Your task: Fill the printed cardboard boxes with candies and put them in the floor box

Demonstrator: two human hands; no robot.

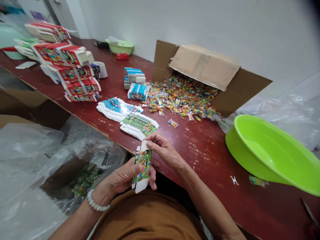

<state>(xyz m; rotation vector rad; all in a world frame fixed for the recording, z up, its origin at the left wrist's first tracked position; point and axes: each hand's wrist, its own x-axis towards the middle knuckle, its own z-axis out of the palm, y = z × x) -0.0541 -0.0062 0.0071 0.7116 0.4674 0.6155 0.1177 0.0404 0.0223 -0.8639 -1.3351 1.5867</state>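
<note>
A small green printed candy box [142,165] with its end flaps sticking out is held in front of my body. My left hand [127,173] is closed around its sides, thumb on the printed face. At the top, my right hand [162,150] pinches the white flap between thumb and fingers. Just beyond lies a fanned stack of flat green boxes [140,124], touching a fanned stack of flat blue ones [118,108]. One wrapped candy [173,123] rests alone on the table, near a large heap of wrapped candies [177,96].
The heap spills from a tipped cardboard carton [205,63]. A bright green basin [270,153] stands at the right. Bundled red boxes [62,55] are piled at the left, with blue bundles [137,91] mid-table. Below the table [200,143], a plastic-lined carton [60,173] holds green packets.
</note>
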